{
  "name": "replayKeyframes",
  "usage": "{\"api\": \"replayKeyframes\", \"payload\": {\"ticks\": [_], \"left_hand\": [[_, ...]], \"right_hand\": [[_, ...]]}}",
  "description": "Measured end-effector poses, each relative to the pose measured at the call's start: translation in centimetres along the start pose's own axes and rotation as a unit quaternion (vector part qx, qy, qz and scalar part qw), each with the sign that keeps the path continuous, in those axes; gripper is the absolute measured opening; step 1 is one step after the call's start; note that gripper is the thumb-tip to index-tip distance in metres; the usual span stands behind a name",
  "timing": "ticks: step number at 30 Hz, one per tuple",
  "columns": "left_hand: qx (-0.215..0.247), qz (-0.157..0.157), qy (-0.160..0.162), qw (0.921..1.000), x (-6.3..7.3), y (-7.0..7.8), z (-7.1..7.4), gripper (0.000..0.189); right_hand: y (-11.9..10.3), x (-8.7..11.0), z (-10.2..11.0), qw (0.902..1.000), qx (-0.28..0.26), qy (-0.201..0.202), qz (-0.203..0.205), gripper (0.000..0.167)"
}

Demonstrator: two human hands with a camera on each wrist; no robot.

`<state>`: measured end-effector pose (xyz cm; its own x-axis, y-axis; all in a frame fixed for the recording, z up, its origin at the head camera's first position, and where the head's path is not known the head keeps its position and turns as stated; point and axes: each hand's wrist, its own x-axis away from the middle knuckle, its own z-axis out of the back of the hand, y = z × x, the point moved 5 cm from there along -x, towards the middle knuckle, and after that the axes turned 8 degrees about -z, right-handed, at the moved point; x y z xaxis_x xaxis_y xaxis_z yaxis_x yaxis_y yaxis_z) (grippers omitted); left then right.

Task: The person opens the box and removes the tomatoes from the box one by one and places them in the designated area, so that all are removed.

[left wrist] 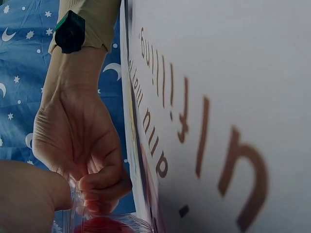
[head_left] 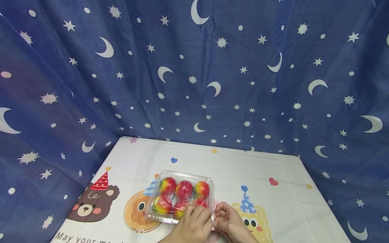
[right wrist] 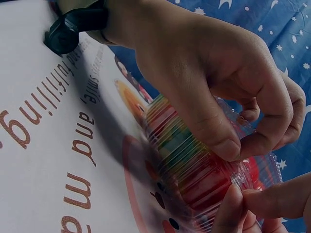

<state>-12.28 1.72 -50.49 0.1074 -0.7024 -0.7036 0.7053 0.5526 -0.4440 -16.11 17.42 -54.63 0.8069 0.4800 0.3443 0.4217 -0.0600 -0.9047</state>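
Note:
A clear plastic clamshell box lies on the table, its lid down over several red and yellow fruits that look like mangoes. My left hand is at the near right part of the box, thumb and fingers pinching its rim. Just to its right, my right hand pinches the rim at the near right corner between thumb and forefinger. In the right wrist view, the left hand reaches down to the ribbed box side, and right fingertips meet the same edge. The left wrist view shows the right hand with curled fingers.
A white cloth printed with cartoon faces, hearts and lettering covers the table. Behind and beside it hangs a dark blue curtain with moons and stars. The cloth extends past the box to the left, right and back.

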Motion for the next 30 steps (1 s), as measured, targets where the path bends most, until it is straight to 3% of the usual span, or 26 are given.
{"api": "replayKeyframes", "payload": {"ticks": [9, 20, 30], "left_hand": [[-0.001, -0.007, 0.016, 0.9998, -0.03, 0.12, -0.13, 0.031], [0.000, -0.002, -0.001, 1.0000, 0.09, 0.18, -0.03, 0.033], [-0.003, 0.003, 0.006, 1.0000, 0.10, 0.22, -0.01, 0.027]], "right_hand": [[-0.24, 0.09, -0.26, 0.9999, 0.013, 0.000, 0.011, 0.037], [-0.09, 0.10, -0.41, 0.9998, 0.012, 0.012, 0.014, 0.039], [-0.04, 0.05, -0.51, 0.9998, 0.010, 0.011, 0.016, 0.038]]}}
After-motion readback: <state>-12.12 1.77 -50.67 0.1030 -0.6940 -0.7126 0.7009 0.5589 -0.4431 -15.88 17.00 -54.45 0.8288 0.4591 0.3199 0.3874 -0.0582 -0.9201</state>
